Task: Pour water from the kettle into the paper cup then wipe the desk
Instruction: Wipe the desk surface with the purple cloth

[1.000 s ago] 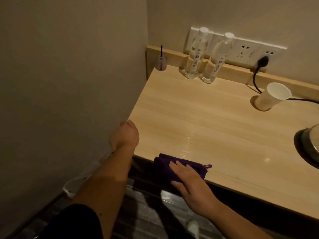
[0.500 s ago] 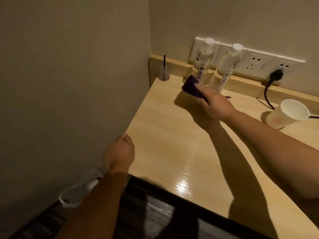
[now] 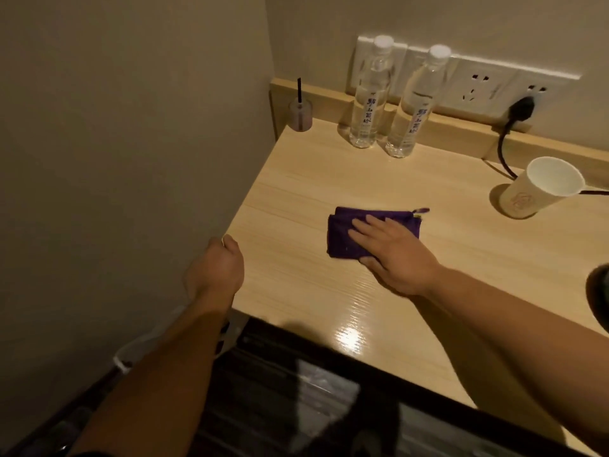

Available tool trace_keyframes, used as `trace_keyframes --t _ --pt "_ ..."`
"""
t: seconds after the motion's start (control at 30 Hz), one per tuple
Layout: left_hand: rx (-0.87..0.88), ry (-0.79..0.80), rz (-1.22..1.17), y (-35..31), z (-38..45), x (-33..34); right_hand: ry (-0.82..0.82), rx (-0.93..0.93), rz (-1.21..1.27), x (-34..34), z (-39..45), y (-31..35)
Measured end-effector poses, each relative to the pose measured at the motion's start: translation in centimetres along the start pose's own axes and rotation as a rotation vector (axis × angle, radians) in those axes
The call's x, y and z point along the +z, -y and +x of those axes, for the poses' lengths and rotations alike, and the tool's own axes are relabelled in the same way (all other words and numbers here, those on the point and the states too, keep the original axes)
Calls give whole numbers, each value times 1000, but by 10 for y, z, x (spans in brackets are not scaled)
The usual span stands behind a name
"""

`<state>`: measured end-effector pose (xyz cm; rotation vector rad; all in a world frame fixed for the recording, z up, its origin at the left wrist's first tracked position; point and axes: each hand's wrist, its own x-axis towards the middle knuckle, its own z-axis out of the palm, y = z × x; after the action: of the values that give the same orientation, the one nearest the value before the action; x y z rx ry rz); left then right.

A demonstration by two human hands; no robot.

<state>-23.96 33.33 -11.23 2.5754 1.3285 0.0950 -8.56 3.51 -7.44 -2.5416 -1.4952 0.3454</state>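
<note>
Cloth [image 3: 356,232], purple and folded into a thick pad, lies flat near the middle of the desk [image 3: 478,275] in the head view, with the right hand [image 3: 397,255] spread open on top of it, palm down, fingers [image 3: 372,225] pointing toward the left wall and thumb along the near edge. The left hand [image 3: 216,270] is curled into a loose fist at the desk's left front corner, gripping nothing that can be seen; whether it touches the edge is unclear. A paper cup [image 3: 540,189] stands well to the right of the cloth, near the back; its contents cannot be made out from this angle. Two water bottles [image 3: 385,103] stand side by side against the back ledge, a small jar with a black stick [image 3: 70,113] sits in the back left corner, and a black plug [image 3: 520,108] sits in the wall socket with its cord running down behind the cup. Only a dark sliver at the right edge hints at the kettle [image 3: 601,291]. The wiping step looks underway. The cloth should be soft, light and limp, likely to bunch or unfold if dragged by one corner, so flat palm pressure across its middle suits it best. The cup is light and easy to tip, so strokes should stay clear of it.
</note>
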Motion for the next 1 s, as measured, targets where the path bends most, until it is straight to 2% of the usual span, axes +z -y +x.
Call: trace_keyframes --t 0.17,0.3,0.4,0.47,0.57,0.63,0.7,0.77,0.8,0.9,1.0 --pt "6 45 -76 -2 2 -1 1 26 -8 30 -112 68" --pt "-15 116 -63 -6 0 -12 27 91 -28 35 -162 109" --pt "-25 179 -64 -7 -10 -22 36 152 112 32 -183 126" --pt "69 156 -24 -10 -27 -27 -23 275 420 23 -191 133" --pt "231 161 26 -28 -64 -24 -161 611 1104 -11 -191 130" --pt "271 210 45 -46 -87 -16 -284 794 1534 -29 -184 112" --pt "269 243 40 -62 -102 -10 -422 867 1739 -50 -171 85" --pt "259 251 50 -73 -108 -4 -540 851 1696 -73 -151 54" --pt "254 240 65 -75 -109 -1 -580 823 1592 -84 -138 37" --pt "247 182 111 -74 -111 5 -586 706 961 -101 -90 -20" --pt "249 148 117 -74 -110 9 -470 492 298 -97 -33 -72"
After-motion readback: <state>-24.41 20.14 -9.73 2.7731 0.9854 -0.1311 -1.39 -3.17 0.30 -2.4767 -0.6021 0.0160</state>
